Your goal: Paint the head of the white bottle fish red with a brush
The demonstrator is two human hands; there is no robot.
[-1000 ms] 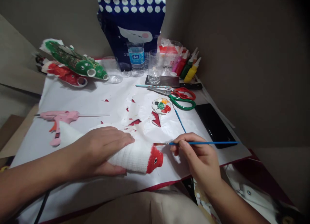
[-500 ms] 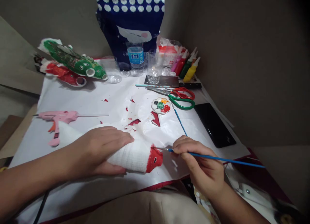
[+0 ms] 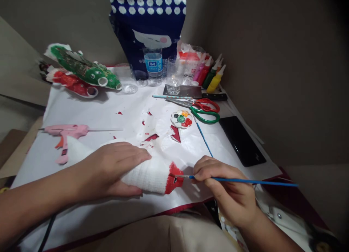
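1. On the worktop (image 3: pixel 103 110), toward six o'clock: white fish model (image 3: pixel 154 177), pointing headfirst to three o'clock, with tail end partly hidden by the left arm.
2. At eight o'clock: left hand (image 3: pixel 121 168), draped over the ribbed body in a loose, half-closed grip, with thumb along the near side.
3. Toward half past four: right hand (image 3: pixel 227 186), pinched closed in its grip on a blue-handled paintbrush (image 3: pixel 251 181), apparently touching the red head near the eye.
4. Done, by judgement: red coat on the head, plus one black-and-white eye. Left, seemingly: the body, bare white wherever visible.
5. At ten o'clock: green fish model (image 3: pixel 92 74) and red fish model (image 3: pixel 71 83), coloured much further back.
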